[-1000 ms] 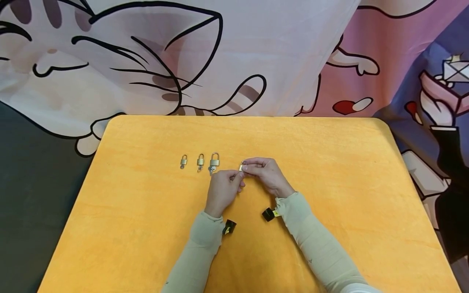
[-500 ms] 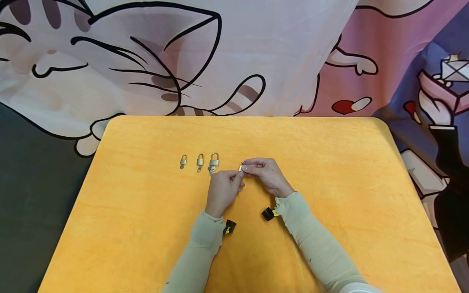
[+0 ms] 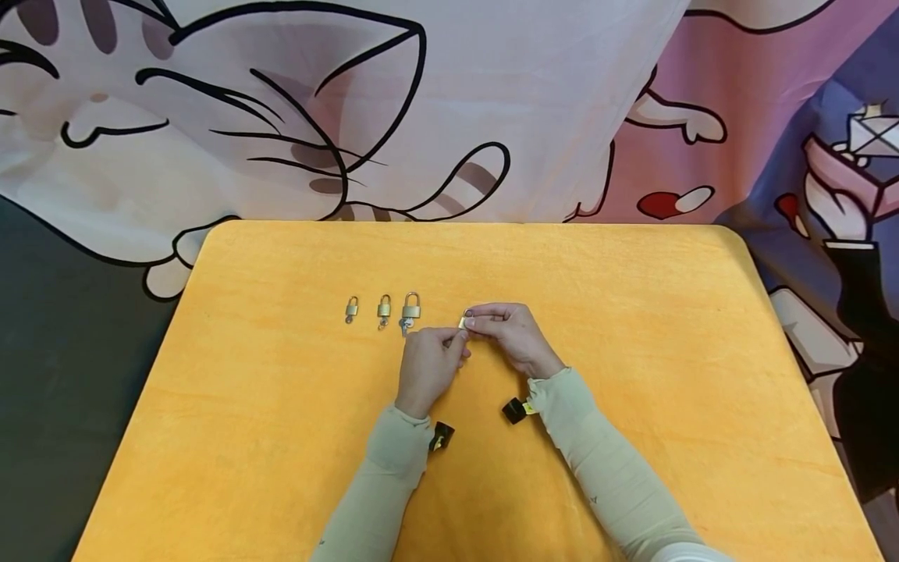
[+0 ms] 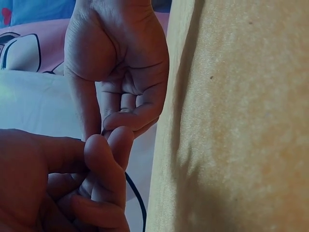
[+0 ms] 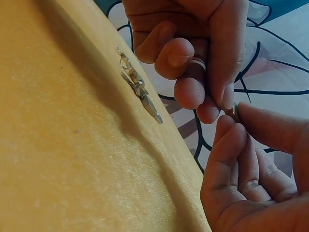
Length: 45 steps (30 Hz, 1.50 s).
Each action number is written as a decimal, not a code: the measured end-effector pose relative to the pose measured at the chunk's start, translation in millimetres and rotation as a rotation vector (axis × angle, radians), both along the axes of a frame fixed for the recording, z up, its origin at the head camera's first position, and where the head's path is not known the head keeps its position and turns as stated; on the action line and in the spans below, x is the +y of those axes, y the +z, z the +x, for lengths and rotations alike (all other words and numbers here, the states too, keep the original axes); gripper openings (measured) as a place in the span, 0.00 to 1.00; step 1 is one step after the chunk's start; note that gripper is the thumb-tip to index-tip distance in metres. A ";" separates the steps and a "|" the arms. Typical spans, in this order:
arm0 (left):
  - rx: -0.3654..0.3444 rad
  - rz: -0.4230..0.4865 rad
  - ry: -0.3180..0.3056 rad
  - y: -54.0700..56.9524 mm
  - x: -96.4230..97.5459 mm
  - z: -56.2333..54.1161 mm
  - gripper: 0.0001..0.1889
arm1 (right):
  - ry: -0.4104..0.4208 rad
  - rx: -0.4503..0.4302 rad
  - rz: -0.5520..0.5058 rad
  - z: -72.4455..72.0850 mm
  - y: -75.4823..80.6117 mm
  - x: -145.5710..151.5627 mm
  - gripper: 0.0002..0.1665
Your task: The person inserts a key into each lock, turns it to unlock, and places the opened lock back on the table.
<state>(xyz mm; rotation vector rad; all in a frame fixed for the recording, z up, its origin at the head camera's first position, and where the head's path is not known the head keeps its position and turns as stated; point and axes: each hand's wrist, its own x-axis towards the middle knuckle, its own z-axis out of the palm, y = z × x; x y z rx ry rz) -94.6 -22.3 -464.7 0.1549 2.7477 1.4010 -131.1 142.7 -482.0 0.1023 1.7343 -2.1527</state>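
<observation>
My right hand [image 3: 516,339] holds a small brass padlock [image 3: 463,321] by its body between thumb and index finger, the shackle pointing up and away. At the padlock's lower end, my left hand [image 3: 427,367] pinches with thumb and index finger; what lies between those fingertips is hidden. Only a sliver of the brass body [image 5: 234,113] shows in the right wrist view, where both hands' fingertips meet. To the left lie three more padlocks: a small one [image 3: 352,311], a middle one [image 3: 384,311] and the largest [image 3: 411,312], with keys at their lower ends.
The yellow table [image 3: 632,312] runs from the person to a cartoon-printed cloth [image 3: 548,117] hanging behind it. Black wrist cameras [image 3: 515,410] sit on the inner side of both sleeves. The row of padlocks lies just beyond the left hand's knuckles.
Almost nothing differs. The left wrist has shifted very slightly to the right, while both hands stay together at the same padlock.
</observation>
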 end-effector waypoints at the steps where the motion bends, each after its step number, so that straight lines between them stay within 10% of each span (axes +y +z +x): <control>1: 0.000 0.000 0.001 0.0 0.2 0.0 0.14 | -0.001 0.000 0.001 0.0 0.0 0.2 0.18; 45: 0.077 -0.081 0.026 -2.4 2.5 0.3 0.14 | -0.011 0.006 0.007 2.3 0.1 -3.0 0.18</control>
